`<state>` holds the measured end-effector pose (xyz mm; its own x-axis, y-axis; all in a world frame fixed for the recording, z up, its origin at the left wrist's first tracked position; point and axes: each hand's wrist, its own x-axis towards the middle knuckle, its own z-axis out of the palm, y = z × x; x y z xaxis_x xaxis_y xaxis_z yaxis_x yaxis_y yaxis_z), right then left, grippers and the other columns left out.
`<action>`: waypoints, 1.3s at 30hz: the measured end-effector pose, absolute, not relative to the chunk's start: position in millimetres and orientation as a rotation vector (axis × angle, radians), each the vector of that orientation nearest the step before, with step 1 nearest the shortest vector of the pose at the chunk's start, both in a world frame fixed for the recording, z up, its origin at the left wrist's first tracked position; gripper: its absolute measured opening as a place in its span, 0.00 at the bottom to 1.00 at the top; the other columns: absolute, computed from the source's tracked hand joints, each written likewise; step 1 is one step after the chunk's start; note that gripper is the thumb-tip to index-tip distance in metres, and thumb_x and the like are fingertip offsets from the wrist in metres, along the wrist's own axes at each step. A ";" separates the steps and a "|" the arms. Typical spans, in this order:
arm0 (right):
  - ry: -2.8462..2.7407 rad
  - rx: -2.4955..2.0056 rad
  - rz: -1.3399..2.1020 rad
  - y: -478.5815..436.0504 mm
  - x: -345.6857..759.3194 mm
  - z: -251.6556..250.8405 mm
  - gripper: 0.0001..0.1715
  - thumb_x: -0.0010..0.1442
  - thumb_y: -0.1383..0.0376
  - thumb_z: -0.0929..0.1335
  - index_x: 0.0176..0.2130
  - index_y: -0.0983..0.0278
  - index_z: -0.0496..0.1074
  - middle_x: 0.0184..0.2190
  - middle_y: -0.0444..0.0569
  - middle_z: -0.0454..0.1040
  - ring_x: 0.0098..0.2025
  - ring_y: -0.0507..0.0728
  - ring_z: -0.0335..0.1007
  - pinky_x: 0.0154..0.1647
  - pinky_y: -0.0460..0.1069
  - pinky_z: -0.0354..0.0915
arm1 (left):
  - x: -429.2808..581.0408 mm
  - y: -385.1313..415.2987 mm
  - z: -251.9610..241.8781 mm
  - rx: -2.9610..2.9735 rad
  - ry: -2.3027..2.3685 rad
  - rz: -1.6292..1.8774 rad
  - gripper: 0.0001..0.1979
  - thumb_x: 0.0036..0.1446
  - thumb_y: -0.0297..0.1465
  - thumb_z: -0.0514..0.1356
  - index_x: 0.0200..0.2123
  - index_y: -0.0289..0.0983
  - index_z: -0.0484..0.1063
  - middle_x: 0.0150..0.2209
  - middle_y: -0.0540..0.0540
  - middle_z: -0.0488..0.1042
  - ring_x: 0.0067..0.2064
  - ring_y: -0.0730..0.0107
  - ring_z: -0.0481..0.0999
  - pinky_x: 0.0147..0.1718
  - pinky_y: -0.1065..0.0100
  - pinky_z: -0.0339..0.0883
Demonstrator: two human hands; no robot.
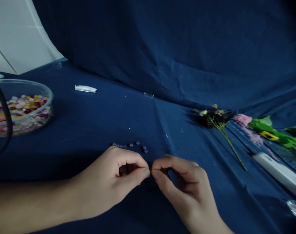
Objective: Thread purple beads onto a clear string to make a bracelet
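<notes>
My left hand (111, 182) and my right hand (184, 190) meet at the fingertips, each with thumb and forefinger pinched together. The tips nearly touch above the dark blue cloth (89, 136). Whatever lies between them, if anything, is too thin or too hidden to see. Just beyond the hands, several small purple beads (129, 145) lie in a loose curved row on the cloth. I cannot tell whether a thread runs through them.
A clear round bowl (40, 86) of mixed coloured beads stands at the left. A white strip (85, 88) lies farther back. To the right are a sprig of artificial pink flowers (214, 117), green and yellow pieces (272, 134) and a white tube-shaped object (278, 172).
</notes>
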<state>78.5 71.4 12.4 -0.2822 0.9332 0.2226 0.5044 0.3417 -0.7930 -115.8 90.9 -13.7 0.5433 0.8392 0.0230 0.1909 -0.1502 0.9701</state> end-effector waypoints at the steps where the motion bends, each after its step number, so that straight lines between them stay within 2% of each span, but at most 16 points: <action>1: -1.908 -1.256 0.790 71.6 79.1 12.4 0.10 0.62 0.69 0.68 0.29 0.62 0.76 0.21 0.41 0.72 0.22 0.50 0.63 0.23 0.44 0.60 | -115.4 91.1 -13.7 1.650 0.880 0.720 0.15 0.67 0.35 0.56 0.28 0.38 0.72 0.24 0.53 0.66 0.27 0.74 0.63 0.24 0.71 0.56; 9: -1.776 -1.283 0.876 74.3 89.1 11.0 0.09 0.62 0.67 0.69 0.29 0.62 0.75 0.21 0.41 0.69 0.23 0.50 0.60 0.23 0.44 0.57 | -115.4 91.4 -11.0 1.599 0.907 0.695 0.15 0.67 0.36 0.57 0.28 0.37 0.73 0.23 0.53 0.66 0.25 0.75 0.61 0.22 0.71 0.54; 16: -1.656 -1.311 0.894 83.0 98.6 9.3 0.09 0.61 0.63 0.70 0.30 0.63 0.76 0.22 0.44 0.70 0.25 0.52 0.63 0.25 0.46 0.59 | -118.5 89.8 -11.1 1.535 0.949 0.719 0.16 0.67 0.40 0.57 0.30 0.37 0.75 0.27 0.49 0.71 0.31 0.69 0.69 0.26 0.70 0.59; 25: -1.657 -1.375 0.807 108.5 114.3 4.0 0.08 0.58 0.65 0.70 0.28 0.65 0.75 0.20 0.43 0.69 0.24 0.51 0.62 0.25 0.47 0.57 | -118.8 90.7 -14.3 1.532 0.948 0.713 0.17 0.67 0.41 0.57 0.30 0.37 0.74 0.26 0.49 0.69 0.29 0.70 0.66 0.25 0.69 0.56; 31: -1.686 -1.415 0.814 109.0 117.0 4.6 0.07 0.57 0.66 0.69 0.29 0.65 0.75 0.20 0.42 0.67 0.24 0.51 0.59 0.24 0.47 0.55 | -117.6 89.0 -9.7 1.592 0.985 0.670 0.19 0.67 0.40 0.56 0.25 0.37 0.69 0.22 0.52 0.65 0.25 0.73 0.60 0.24 0.69 0.54; 36: -1.736 -1.425 0.750 109.4 117.1 6.5 0.07 0.57 0.69 0.68 0.28 0.65 0.74 0.21 0.42 0.66 0.24 0.50 0.58 0.25 0.47 0.55 | -118.1 85.5 -8.9 1.720 0.964 0.674 0.17 0.67 0.36 0.56 0.25 0.37 0.71 0.24 0.51 0.72 0.27 0.71 0.69 0.24 0.69 0.57; 39: -1.754 -1.394 0.682 111.7 118.6 6.6 0.08 0.56 0.68 0.68 0.26 0.64 0.73 0.21 0.42 0.67 0.24 0.50 0.59 0.25 0.46 0.56 | -116.5 82.5 -9.4 1.826 0.897 0.740 0.12 0.66 0.31 0.58 0.29 0.39 0.76 0.27 0.54 0.77 0.31 0.73 0.74 0.35 0.69 0.64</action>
